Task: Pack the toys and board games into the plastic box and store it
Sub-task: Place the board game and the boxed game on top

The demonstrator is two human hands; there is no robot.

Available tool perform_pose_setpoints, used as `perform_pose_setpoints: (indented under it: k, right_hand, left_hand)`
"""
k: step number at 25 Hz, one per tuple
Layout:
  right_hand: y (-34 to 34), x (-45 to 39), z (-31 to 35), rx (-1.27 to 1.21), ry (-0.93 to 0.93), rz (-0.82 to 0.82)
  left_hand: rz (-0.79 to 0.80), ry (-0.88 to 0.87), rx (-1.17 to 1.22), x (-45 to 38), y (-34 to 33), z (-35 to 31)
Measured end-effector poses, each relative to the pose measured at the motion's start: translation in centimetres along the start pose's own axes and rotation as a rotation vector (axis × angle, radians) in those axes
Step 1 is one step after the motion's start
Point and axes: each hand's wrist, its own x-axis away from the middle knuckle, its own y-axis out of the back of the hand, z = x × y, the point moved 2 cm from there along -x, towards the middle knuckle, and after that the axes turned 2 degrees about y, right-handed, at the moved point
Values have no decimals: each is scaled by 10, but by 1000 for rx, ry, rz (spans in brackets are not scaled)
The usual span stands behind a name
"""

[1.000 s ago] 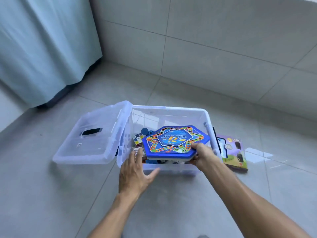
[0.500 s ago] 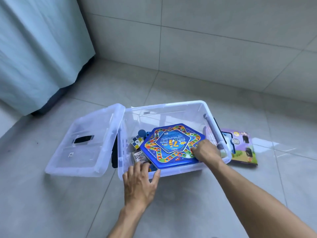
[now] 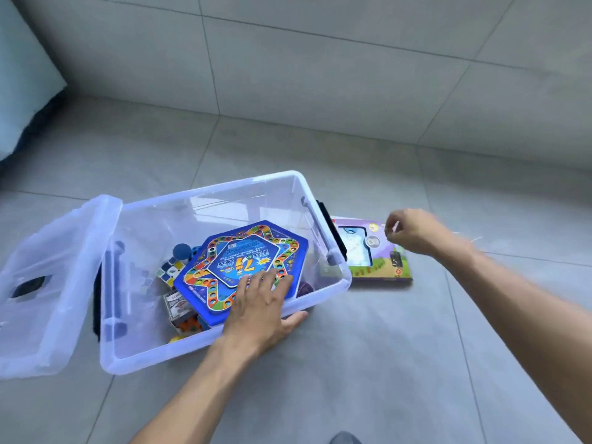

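Observation:
A clear plastic box [image 3: 224, 342] stands open on the grey tiled floor. Inside lies a blue hexagonal board game [image 3: 224, 267], tilted on top of small toys: a colourful cube [image 3: 169, 270], a blue ball [image 3: 181, 251] and a card pack [image 3: 174, 304]. My left hand [image 3: 259, 309] rests over the box's near rim, fingers spread flat on the blue game. My right hand [image 3: 413, 233] hovers above a purple boxed game [image 3: 374, 261] lying on the floor just right of the box, fingers curled, holding nothing.
The box's clear lid [image 3: 48, 283] hangs open to the left, resting on the floor. A tiled wall [image 3: 320, 75] rises close behind the box. A pale blue curtain [image 3: 22, 91] hangs at the far left.
My right hand let go of the blue game and moved right, over the purple boxed game. My left hand moved from the box's front onto the blue game, now lying inside.

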Motion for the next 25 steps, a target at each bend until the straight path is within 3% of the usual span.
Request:
perform_pose_setpoints:
  k: [2,6,10,15,21,25]
  right_hand:
    - [-53,2,-31,-35,-46,47]
    - [-165,-21,-23,-52,47,74]
    - [-212,-44,-5,166,75,-160]
    - [-222,-27,-1,278,183,-214]
    - [-191,21,-25,288,150,-276]
    - [-135,47,-38,282,161,-348]
  left_hand:
    - [85,-40,-46,-13,-10,-8]
    - [17,-26,-70,-20,-27,-7]
    - [0,-22,-88,-20,-32,-5]
    - [-18,-19,-129,-21,-29,-8]
    - [10,-11,-93,-20,-24,-11]
    - [172,46,78,-15,-11,-12]
